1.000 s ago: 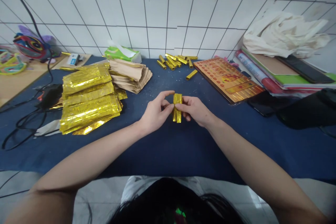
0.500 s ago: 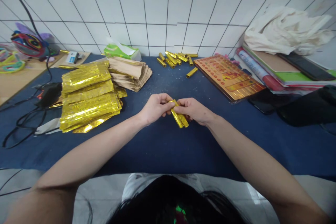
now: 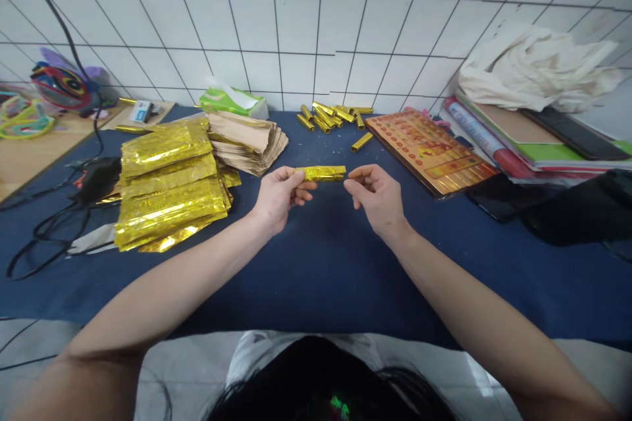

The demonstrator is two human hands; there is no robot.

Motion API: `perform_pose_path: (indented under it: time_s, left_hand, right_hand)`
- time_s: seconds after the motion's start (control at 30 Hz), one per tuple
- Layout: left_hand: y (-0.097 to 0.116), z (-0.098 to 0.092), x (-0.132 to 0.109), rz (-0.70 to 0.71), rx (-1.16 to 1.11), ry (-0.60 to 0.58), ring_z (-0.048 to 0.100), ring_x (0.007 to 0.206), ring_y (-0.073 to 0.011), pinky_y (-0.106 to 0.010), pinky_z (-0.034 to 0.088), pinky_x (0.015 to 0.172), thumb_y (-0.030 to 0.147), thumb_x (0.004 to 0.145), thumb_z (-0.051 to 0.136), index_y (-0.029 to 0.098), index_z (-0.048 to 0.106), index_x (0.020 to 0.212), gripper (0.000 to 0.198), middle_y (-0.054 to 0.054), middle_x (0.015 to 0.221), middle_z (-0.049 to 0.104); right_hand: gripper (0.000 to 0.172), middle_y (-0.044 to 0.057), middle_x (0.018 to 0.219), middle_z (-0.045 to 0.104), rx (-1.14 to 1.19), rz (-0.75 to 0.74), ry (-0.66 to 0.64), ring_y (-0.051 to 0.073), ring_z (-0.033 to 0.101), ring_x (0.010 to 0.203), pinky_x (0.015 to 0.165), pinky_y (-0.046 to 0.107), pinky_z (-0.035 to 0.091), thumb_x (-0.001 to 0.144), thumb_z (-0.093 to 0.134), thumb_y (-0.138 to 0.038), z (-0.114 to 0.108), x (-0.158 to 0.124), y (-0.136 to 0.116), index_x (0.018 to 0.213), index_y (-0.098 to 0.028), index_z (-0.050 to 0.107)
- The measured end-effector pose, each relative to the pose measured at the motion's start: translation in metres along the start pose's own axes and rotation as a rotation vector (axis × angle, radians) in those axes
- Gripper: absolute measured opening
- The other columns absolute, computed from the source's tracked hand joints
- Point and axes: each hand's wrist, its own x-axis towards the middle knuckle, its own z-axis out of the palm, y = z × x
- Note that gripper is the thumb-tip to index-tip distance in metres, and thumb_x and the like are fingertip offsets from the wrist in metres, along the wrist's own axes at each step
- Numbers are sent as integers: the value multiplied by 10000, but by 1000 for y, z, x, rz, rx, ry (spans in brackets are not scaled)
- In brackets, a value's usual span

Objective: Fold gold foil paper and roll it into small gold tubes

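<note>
A folded gold foil strip [image 3: 323, 173] lies level above the blue cloth, its left end pinched between the thumb and fingers of my left hand [image 3: 280, 197]. Just past the strip's right end is my right hand [image 3: 375, 197], its thumb and forefinger curled close together; whether they touch the strip or hold anything is too small to tell. Gold foil sheets [image 3: 170, 187] are stacked at the left, beside a pile of brown paper [image 3: 247, 138]. Several small gold tubes [image 3: 333, 117] lie near the wall, and a single one [image 3: 362, 142] sits closer.
Behind the brown paper stands a green tissue pack [image 3: 230, 102]. An orange printed packet [image 3: 429, 151] lies right of the tubes. Farther right are stacked books [image 3: 523, 135] under a white cloth [image 3: 538, 69], and a black case [image 3: 577, 207]. Black cables [image 3: 42, 230] run along the left.
The gold strip has turned from slanting to level and moved slightly up. My right hand has shifted away from my left, off the strip's middle to its right end.
</note>
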Motion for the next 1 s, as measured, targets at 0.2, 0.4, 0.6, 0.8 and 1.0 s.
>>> perform_pose_path:
  time_s: [0.2,0.4,0.6,0.8,1.0]
  left_hand:
    - [-1,3,-5,-111,-23,-74,572,453,-78,-151,398,423,209,737,588,132,484,710,132,-41,624,654]
    - [5,-1,1,114,134,-64,588,608,-89,-187,438,527,251,641,697,144,547,865,290,1,732,634]
    - [2,-1,-2,230,520,-344,609,743,-130,-247,463,682,265,651,681,115,645,938,326,-49,853,680]
    - [2,-1,-2,163,602,-328,599,617,-107,-207,443,566,257,737,573,98,668,927,265,-39,765,693]
    - [5,1,-5,100,521,-463,640,748,-139,-237,490,660,196,728,584,90,621,1033,326,-66,893,696]
  right_hand:
    - [106,-65,480,498,-62,-18,-79,58,433,387,414,219,345,712,630,-255,-1,1,2,665,-165,599]
    - [107,-59,497,520,-7,-15,-73,61,456,403,439,221,357,717,622,-224,-6,4,1,632,-167,592]
    - [118,-54,533,528,-47,81,-293,53,449,404,419,211,347,697,654,-260,-4,1,-2,668,-153,612]
    - [171,-50,529,535,90,136,-278,61,464,398,423,220,378,691,677,-302,-4,1,0,672,-156,590]
    - [166,-49,525,533,128,155,-267,54,451,387,401,209,368,680,684,-293,-6,3,-2,661,-155,594]
